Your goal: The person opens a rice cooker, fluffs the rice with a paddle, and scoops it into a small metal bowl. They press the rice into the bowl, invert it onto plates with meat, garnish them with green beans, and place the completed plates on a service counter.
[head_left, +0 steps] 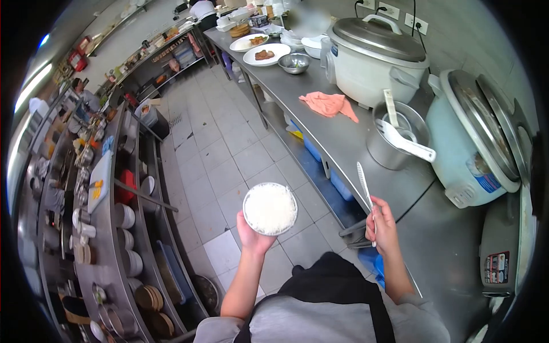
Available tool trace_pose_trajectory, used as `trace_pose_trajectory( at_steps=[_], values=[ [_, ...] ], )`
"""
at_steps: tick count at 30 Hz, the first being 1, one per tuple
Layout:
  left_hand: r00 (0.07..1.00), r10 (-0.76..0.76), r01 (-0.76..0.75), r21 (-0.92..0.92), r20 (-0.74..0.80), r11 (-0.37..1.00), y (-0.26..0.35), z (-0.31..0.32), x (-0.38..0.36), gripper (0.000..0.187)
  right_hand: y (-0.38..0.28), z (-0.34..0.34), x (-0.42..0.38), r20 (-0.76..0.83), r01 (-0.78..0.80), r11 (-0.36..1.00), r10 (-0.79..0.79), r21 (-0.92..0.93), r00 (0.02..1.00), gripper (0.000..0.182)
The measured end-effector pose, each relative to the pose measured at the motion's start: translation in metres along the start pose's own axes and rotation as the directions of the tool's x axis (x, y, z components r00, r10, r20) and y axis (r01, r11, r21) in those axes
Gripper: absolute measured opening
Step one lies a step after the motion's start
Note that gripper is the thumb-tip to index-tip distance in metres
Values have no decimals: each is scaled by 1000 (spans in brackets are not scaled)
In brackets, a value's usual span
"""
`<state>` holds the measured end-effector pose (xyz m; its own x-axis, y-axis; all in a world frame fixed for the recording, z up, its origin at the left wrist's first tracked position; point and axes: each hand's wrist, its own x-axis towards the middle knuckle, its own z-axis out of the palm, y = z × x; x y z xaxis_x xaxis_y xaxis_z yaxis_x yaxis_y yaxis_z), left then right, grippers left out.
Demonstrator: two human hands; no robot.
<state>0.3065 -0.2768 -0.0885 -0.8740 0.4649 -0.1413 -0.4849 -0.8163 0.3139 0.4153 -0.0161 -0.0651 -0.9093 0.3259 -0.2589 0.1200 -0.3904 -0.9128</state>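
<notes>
A round bowl of white rice (pixel 270 208) rests in my left hand (pixel 254 235), which is wrapped around its lower side, out over the tiled floor. My right hand (pixel 382 224) is closed around the handle of a white rice paddle (pixel 363 184), held upright with its blade edge toward me, beside the counter edge. Near the right hand on the counter stands a metal pot (pixel 382 150) with a white ladle or scoop (pixel 409 142) and another light handle leaning in it. Two large rice cookers are behind it, one white (pixel 366 66) and one pale green (pixel 466 137).
On the steel counter (pixel 343 140) lie a pink cloth (pixel 330 106), a metal bowl (pixel 294 63) and plates of food (pixel 267 54). To the left, a shelved steel worktable (pixel 117 188) holds stacked dishes and a cutting board (pixel 100 177). A tiled aisle runs between; other people work farther back.
</notes>
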Motion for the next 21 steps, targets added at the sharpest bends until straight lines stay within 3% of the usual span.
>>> trace_pose_trajectory(
  at_steps=[9, 11, 14, 21],
  values=[
    [992, 104, -111, 104, 69, 988, 112, 12, 207, 53, -5, 76, 167, 28, -1, 994, -2, 107, 1000, 28],
    [994, 94, -101, 140, 54, 985, 138, 25, 252, 55, -17, 90, 204, 12, -42, 984, 41, 171, 999, 28],
    [996, 68, -78, 191, 57, 979, 182, 42, 335, 58, -36, 110, 261, 51, 0, 992, -6, 125, 999, 27],
    [974, -227, 180, 532, 24, 828, 267, 69, 555, 57, -55, 140, 343, -64, 98, 995, -98, -1, 993, 27]
  ],
)
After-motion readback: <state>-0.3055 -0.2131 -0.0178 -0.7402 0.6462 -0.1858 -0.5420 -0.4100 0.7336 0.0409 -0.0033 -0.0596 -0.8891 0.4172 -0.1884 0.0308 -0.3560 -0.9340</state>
